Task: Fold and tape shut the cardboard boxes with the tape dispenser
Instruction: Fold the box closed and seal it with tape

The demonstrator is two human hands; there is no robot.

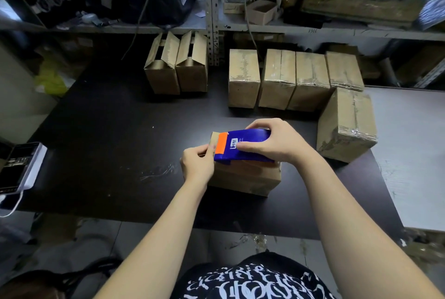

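Two open boxes [177, 65] stand flaps-up at the back of the surface [108, 142] (insides too dark to read), with taped boxes [296, 79] to their right. The tape dispenser [248, 144] sits on the near box [243, 178], the right hand [272, 142] curling its fingers round it. The left hand [196, 164] fingers pinch the brownish tape strip [213, 141] at its orange end.

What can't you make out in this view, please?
- Head view: box top, covered by the dispenser and right hand.
- Head view: tape end, if any, where the left hand pinches the dispenser's front; too small.
- Head view: shelf goods top right, blurred.
- Head view: phone, cut by the left edge.
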